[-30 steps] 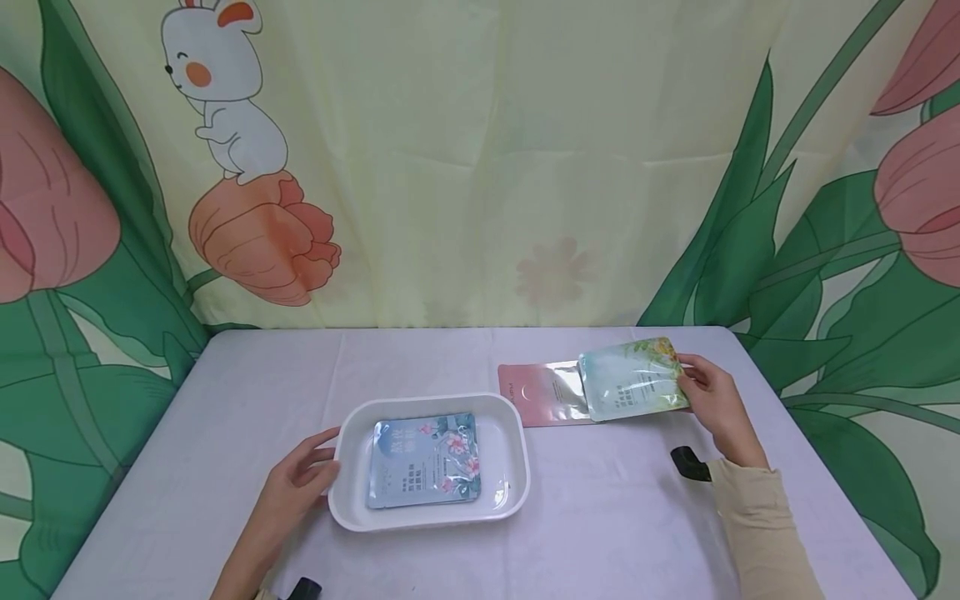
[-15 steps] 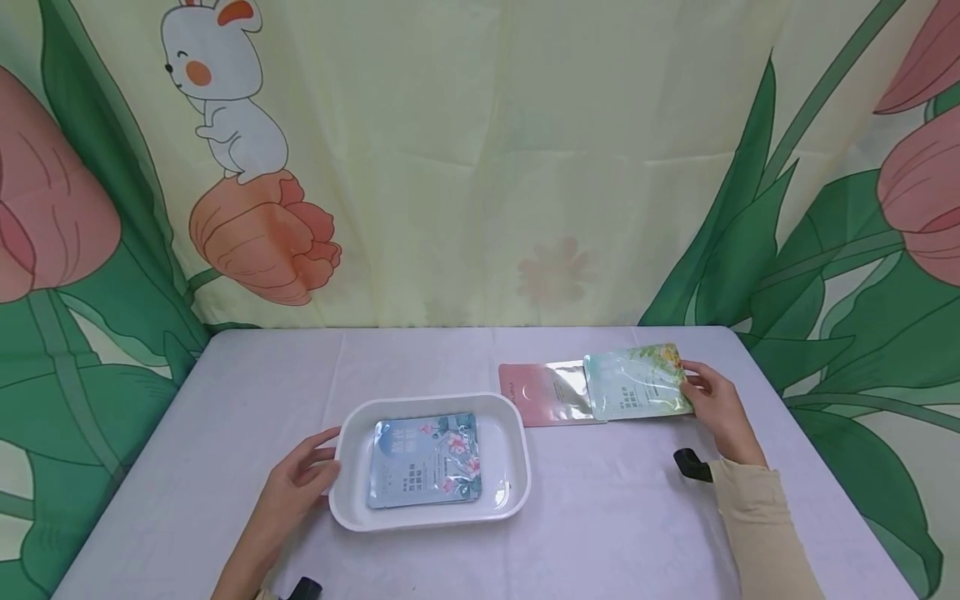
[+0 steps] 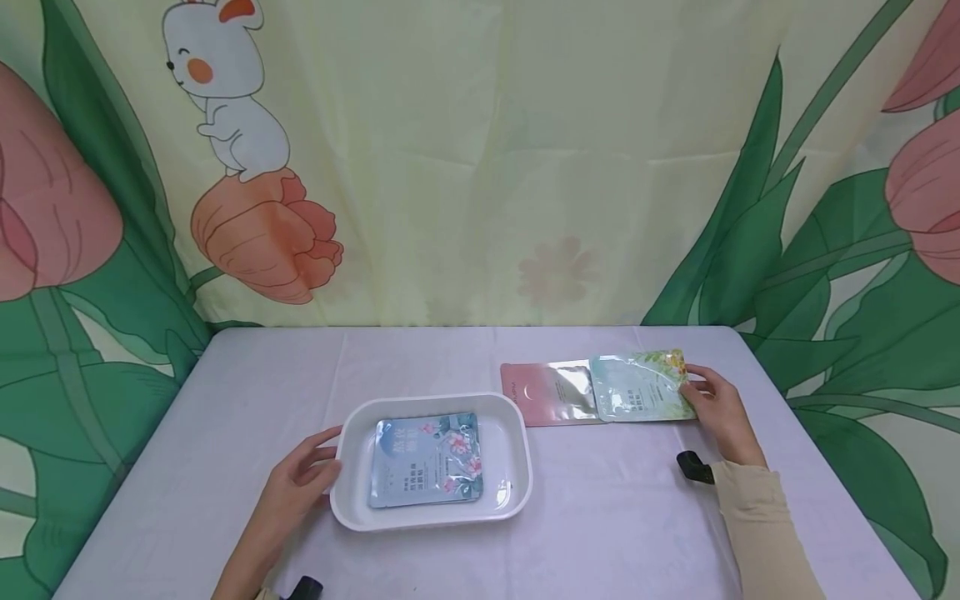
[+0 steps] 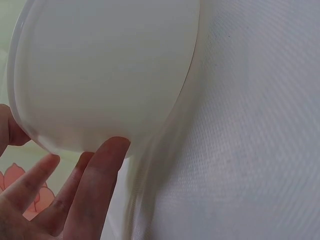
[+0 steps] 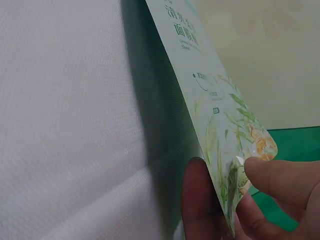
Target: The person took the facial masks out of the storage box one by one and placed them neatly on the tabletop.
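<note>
The green face-mask sachet [image 3: 641,387] overlaps the pink sachet [image 3: 543,394] at the white tray's [image 3: 504,458] 2 o'clock, its long axis in the head view running 9-to-3, leafy end toward 3. The right hand [image 3: 723,414] pinches that end; the left hand [image 3: 298,479], fingers loosely spread, touches the tray's 9 o'clock end.

Head cam: above, facing forward and down across worktop [image 3: 615,517] to far edge and printed curtain [image 3: 420,125]. Left wrist: low, close, frame sideways, on white tray [image 3: 504,467] and left hand [image 3: 296,483]. Right wrist: likewise, near far right corner, on green sheet-mask sachet [image 3: 637,387], right hand [image 3: 722,417]. Head view shares both.
</note>
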`<move>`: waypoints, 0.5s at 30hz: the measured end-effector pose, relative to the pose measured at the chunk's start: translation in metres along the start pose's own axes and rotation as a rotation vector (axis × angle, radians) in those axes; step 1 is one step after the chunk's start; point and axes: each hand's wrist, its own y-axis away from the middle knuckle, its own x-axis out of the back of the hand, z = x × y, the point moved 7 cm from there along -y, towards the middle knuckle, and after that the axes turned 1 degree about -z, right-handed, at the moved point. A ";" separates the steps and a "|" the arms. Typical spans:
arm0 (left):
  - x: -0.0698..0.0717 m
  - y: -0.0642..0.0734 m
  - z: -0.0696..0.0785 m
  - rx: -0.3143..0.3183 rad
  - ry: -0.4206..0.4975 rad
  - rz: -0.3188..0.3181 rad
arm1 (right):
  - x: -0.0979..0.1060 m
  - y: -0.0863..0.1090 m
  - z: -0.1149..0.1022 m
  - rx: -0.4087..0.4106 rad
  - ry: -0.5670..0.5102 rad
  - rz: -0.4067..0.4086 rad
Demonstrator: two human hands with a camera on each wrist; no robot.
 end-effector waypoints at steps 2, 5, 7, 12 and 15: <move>0.000 0.000 0.000 0.000 0.002 0.002 | -0.001 -0.001 0.002 -0.006 0.011 -0.001; 0.000 0.001 0.000 0.000 -0.001 0.003 | -0.004 -0.001 0.005 -0.024 0.021 -0.017; -0.001 0.001 0.000 0.004 0.001 0.002 | -0.005 -0.002 0.007 -0.036 0.027 -0.024; -0.001 0.000 0.001 0.002 0.008 -0.002 | -0.006 -0.002 0.007 -0.053 0.035 -0.024; -0.001 0.000 0.001 -0.004 0.007 -0.002 | -0.006 -0.001 0.005 -0.055 0.030 -0.027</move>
